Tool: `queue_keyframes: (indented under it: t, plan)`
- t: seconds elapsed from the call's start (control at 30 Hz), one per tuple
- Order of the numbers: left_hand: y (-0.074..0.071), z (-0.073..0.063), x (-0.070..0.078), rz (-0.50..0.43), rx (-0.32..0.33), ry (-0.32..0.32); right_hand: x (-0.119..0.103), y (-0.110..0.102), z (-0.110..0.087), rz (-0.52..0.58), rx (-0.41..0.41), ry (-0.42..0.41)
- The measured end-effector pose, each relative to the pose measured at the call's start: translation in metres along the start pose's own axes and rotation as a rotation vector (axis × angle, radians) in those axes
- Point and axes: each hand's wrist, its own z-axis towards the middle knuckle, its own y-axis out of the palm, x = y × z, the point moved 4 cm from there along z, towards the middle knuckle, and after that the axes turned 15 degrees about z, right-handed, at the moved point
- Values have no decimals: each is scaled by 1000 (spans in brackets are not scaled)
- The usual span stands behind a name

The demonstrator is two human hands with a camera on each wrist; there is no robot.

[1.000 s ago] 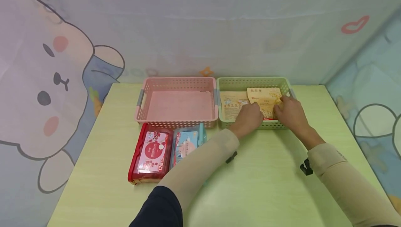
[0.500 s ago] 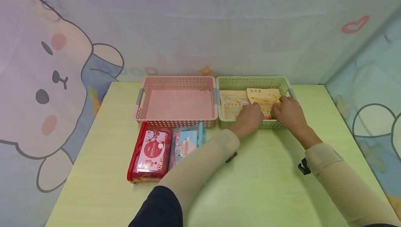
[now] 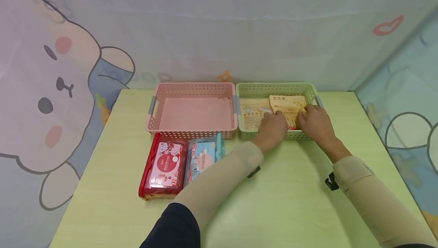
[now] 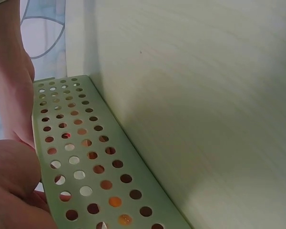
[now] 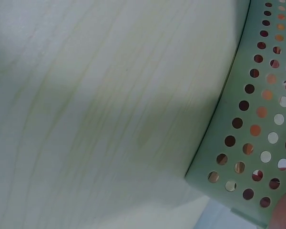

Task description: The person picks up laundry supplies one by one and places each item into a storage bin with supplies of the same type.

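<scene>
A yellow pouch (image 3: 289, 104) with printed labels lies in the green basket (image 3: 276, 87), on its right side. My left hand (image 3: 272, 129) reaches over the front rim and holds the pouch's left edge, its fingers curled. At the opposite edge, my right hand (image 3: 317, 123) grips the pouch with thumb and fingers. Both sets of fingertips are partly hidden. Left of this pouch, a paler printed pouch (image 3: 250, 113) lies flat in the same basket. The wrist views mostly show the basket's perforated front wall (image 4: 83, 143), with part of each hand at its rim.
A pink basket (image 3: 196, 115) stands left of the green one, touching or nearly so. In front of it lie a red-lidded clear box (image 3: 167, 166) and a light-blue box (image 3: 202, 158), partly behind my left forearm. A patterned cloth hangs behind the table (image 3: 284, 198).
The left fingers have shifted slightly on the pouch's edge. Otherwise the hands, pouches and baskets stay in place, with only a slight shift of the head view.
</scene>
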Motion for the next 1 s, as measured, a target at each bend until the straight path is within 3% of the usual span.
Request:
queue_keyframes:
  t: [0.4,1.0]
  plan:
    - [-3,0,2,21,-12,-26,-1,-1,2,-20,-5,-14]
    - [-1,-2,1,5,-4,-9,0,1,0,18,-44,57]
